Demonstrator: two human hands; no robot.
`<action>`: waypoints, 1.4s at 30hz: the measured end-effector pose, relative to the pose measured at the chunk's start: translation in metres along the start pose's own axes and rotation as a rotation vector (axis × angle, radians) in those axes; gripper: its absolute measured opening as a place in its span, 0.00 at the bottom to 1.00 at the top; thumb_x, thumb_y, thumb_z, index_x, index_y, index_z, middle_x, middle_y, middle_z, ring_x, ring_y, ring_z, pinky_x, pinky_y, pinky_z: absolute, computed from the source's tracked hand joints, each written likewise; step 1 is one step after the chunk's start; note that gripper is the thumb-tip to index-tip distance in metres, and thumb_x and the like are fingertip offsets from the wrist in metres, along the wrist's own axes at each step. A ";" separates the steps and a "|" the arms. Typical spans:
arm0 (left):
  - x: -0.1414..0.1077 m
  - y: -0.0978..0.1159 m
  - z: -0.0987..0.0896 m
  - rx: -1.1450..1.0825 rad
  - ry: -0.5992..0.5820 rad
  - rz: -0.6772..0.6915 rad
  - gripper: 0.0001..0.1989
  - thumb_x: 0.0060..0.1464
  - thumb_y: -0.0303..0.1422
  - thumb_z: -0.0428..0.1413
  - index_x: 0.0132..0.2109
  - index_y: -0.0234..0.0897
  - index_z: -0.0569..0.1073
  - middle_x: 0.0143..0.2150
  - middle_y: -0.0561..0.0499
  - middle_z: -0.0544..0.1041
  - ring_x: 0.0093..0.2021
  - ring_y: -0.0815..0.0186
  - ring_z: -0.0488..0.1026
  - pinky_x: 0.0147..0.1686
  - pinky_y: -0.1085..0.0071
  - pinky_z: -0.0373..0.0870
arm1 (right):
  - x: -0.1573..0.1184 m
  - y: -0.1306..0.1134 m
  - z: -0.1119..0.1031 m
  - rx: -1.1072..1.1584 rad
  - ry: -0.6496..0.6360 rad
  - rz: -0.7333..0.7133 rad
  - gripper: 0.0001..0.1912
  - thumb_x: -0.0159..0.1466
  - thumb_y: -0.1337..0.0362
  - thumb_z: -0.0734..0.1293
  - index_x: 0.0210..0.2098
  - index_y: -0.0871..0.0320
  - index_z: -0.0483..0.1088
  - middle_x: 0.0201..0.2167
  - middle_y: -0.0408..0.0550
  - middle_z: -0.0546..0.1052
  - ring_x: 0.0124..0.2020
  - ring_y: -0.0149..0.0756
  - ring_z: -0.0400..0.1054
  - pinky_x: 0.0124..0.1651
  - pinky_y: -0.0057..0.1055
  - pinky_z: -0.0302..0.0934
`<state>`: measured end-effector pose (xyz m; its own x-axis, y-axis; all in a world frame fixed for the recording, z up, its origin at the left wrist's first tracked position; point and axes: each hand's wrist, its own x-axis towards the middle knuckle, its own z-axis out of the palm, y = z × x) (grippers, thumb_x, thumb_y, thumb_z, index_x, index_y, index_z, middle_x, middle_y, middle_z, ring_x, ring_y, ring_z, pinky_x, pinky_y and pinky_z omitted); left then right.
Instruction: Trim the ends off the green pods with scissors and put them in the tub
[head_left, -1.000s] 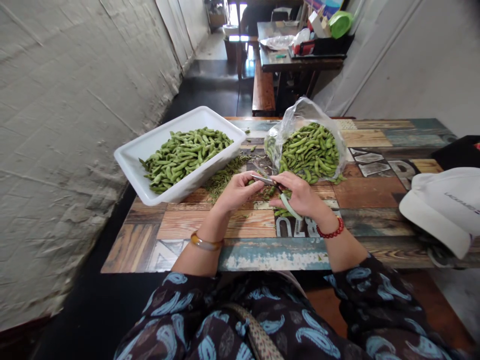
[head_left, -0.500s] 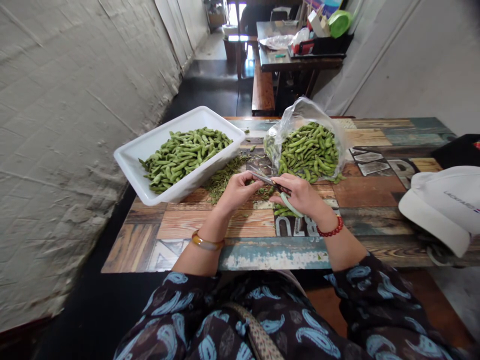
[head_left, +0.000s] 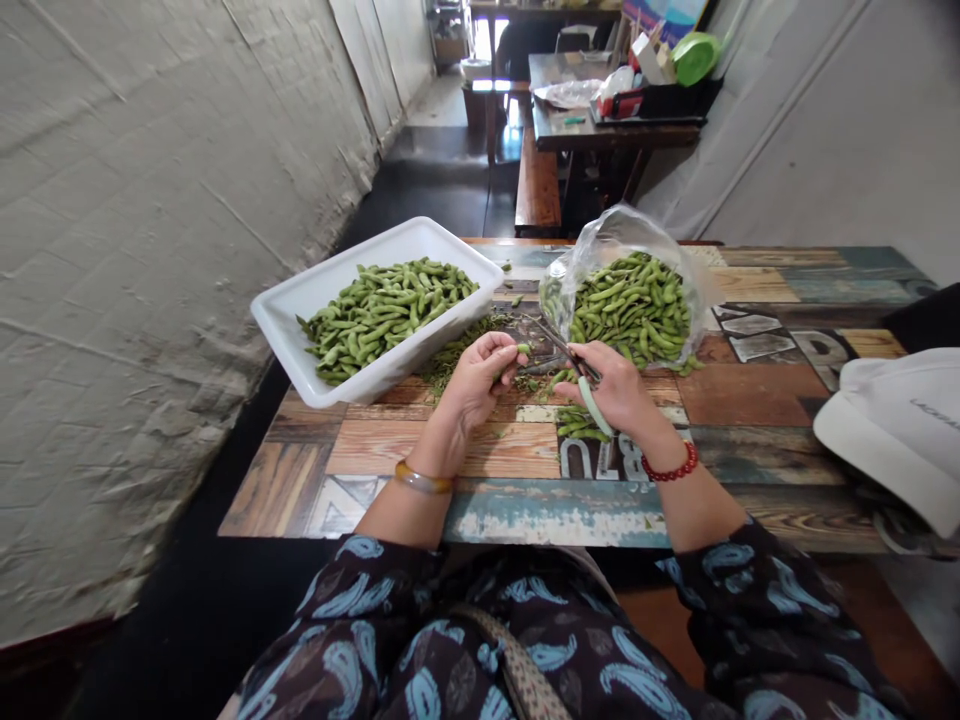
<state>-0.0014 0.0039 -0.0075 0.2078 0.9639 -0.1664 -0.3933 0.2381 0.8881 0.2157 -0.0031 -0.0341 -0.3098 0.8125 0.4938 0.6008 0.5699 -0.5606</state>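
Bearings taken from between the hands, twelve straight ahead.

Left hand (head_left: 484, 378): fingers closed on a green pod (head_left: 523, 348), one end poking out beyond the fingertips. Amber-coloured bangle (head_left: 424, 480) on that wrist. Right hand (head_left: 615, 388): gripping scissors (head_left: 591, 402) with pale green handles, blades angled toward eleven, near the held pod but apart from it. Cannot tell how far the blades stand open. Red beaded bracelet (head_left: 671, 465) on the right wrist.

At ten o'clock, white tub (head_left: 311, 292) on the patchwork-patterned bench (head_left: 517, 510), holding a broad heap of pods (head_left: 390, 310). Green trimmings (head_left: 448, 368) scattered between tub and left hand. At one, a clear plastic bag (head_left: 615, 232), mouth open, more pods (head_left: 634, 310) inside. At five, close by the right hand, a few loose pods (head_left: 581, 424) lie on the bench.

Just past three, well apart, a white cap (head_left: 892, 425). Farther off, between twelve and one, a second table (head_left: 577, 138) carries a bright green item (head_left: 695, 58) and crumpled clear plastic (head_left: 574, 94).
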 end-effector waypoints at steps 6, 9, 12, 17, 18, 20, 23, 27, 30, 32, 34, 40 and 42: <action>-0.001 -0.005 0.004 -0.020 0.018 -0.025 0.18 0.42 0.35 0.67 0.40 0.31 0.74 0.29 0.52 0.77 0.18 0.79 0.59 0.16 0.80 0.43 | -0.002 -0.010 0.002 -0.034 -0.100 -0.048 0.27 0.61 0.52 0.71 0.55 0.58 0.68 0.44 0.54 0.74 0.41 0.45 0.72 0.46 0.41 0.69; -0.002 -0.010 0.007 -0.035 0.003 -0.034 0.17 0.41 0.35 0.67 0.39 0.32 0.74 0.26 0.54 0.75 0.18 0.79 0.59 0.16 0.80 0.43 | -0.002 -0.018 0.002 -0.074 -0.142 -0.073 0.26 0.62 0.53 0.70 0.55 0.60 0.67 0.45 0.57 0.74 0.44 0.48 0.71 0.46 0.43 0.69; -0.003 -0.014 0.009 -0.025 -0.032 -0.035 0.18 0.41 0.36 0.68 0.39 0.33 0.73 0.26 0.54 0.75 0.18 0.78 0.59 0.16 0.80 0.44 | -0.002 -0.020 0.002 -0.085 -0.135 -0.084 0.26 0.62 0.53 0.70 0.55 0.59 0.67 0.45 0.57 0.74 0.44 0.49 0.71 0.46 0.44 0.69; -0.003 -0.016 0.010 0.070 -0.111 -0.011 0.19 0.45 0.40 0.67 0.38 0.32 0.73 0.28 0.51 0.77 0.19 0.78 0.61 0.19 0.79 0.51 | -0.002 -0.019 0.001 -0.090 -0.117 -0.077 0.25 0.62 0.54 0.70 0.56 0.57 0.67 0.45 0.56 0.74 0.43 0.47 0.72 0.45 0.42 0.69; -0.004 -0.016 0.010 0.091 -0.114 -0.001 0.19 0.45 0.40 0.67 0.39 0.32 0.73 0.28 0.51 0.78 0.19 0.78 0.61 0.19 0.79 0.52 | -0.002 -0.019 0.001 -0.094 -0.119 -0.079 0.25 0.62 0.55 0.70 0.56 0.57 0.67 0.45 0.56 0.74 0.43 0.47 0.72 0.44 0.42 0.69; -0.004 -0.016 0.011 0.129 -0.107 0.025 0.19 0.47 0.42 0.66 0.40 0.32 0.73 0.28 0.51 0.78 0.19 0.77 0.61 0.20 0.78 0.53 | -0.002 -0.019 0.000 -0.096 -0.123 -0.090 0.25 0.62 0.55 0.70 0.55 0.57 0.67 0.44 0.55 0.74 0.43 0.47 0.72 0.45 0.41 0.68; -0.005 -0.016 0.010 0.167 -0.101 0.068 0.19 0.48 0.42 0.65 0.40 0.32 0.73 0.27 0.51 0.77 0.19 0.77 0.60 0.19 0.78 0.53 | -0.001 -0.020 -0.001 -0.075 -0.135 -0.103 0.24 0.62 0.55 0.70 0.55 0.57 0.68 0.43 0.54 0.74 0.43 0.47 0.71 0.45 0.41 0.68; -0.005 -0.016 0.009 0.217 -0.092 0.118 0.18 0.49 0.42 0.65 0.39 0.32 0.74 0.27 0.52 0.77 0.20 0.77 0.61 0.20 0.78 0.54 | -0.001 -0.019 -0.001 -0.044 -0.152 -0.106 0.23 0.63 0.56 0.70 0.55 0.57 0.68 0.42 0.54 0.74 0.41 0.46 0.71 0.43 0.40 0.68; -0.005 -0.016 0.007 0.262 -0.082 0.140 0.17 0.49 0.42 0.64 0.38 0.32 0.74 0.27 0.52 0.77 0.21 0.75 0.63 0.20 0.77 0.56 | -0.002 -0.018 0.000 -0.019 -0.162 -0.099 0.23 0.63 0.55 0.70 0.55 0.56 0.68 0.41 0.53 0.74 0.42 0.45 0.71 0.45 0.40 0.68; -0.006 -0.016 0.006 0.289 -0.073 0.145 0.16 0.49 0.42 0.64 0.38 0.32 0.75 0.27 0.52 0.76 0.22 0.74 0.64 0.20 0.77 0.56 | -0.003 -0.018 0.000 -0.010 -0.162 -0.098 0.23 0.63 0.54 0.70 0.55 0.57 0.68 0.41 0.52 0.74 0.41 0.45 0.71 0.44 0.39 0.68; -0.007 -0.016 0.006 0.301 -0.073 0.150 0.16 0.50 0.41 0.63 0.37 0.32 0.75 0.26 0.52 0.75 0.22 0.75 0.63 0.20 0.77 0.56 | -0.004 -0.017 0.001 -0.016 -0.168 -0.099 0.23 0.64 0.54 0.69 0.55 0.57 0.68 0.39 0.52 0.73 0.39 0.44 0.71 0.41 0.38 0.68; -0.007 -0.017 0.005 0.267 -0.132 0.158 0.17 0.52 0.42 0.62 0.36 0.31 0.73 0.26 0.52 0.74 0.20 0.77 0.60 0.22 0.77 0.54 | -0.008 -0.014 0.003 -0.065 -0.193 -0.074 0.22 0.65 0.53 0.67 0.56 0.56 0.68 0.40 0.52 0.75 0.39 0.43 0.73 0.40 0.37 0.68; -0.007 -0.019 0.005 0.274 -0.145 0.130 0.18 0.51 0.44 0.62 0.35 0.32 0.71 0.26 0.52 0.74 0.20 0.77 0.59 0.22 0.77 0.54 | -0.009 -0.012 0.004 -0.076 -0.187 -0.068 0.22 0.66 0.54 0.67 0.55 0.56 0.68 0.43 0.53 0.76 0.41 0.43 0.74 0.43 0.37 0.69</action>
<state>0.0088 -0.0074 -0.0213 0.3048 0.9524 0.0010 -0.1731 0.0544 0.9834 0.2083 -0.0165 -0.0349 -0.4788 0.7851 0.3929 0.6257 0.6191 -0.4747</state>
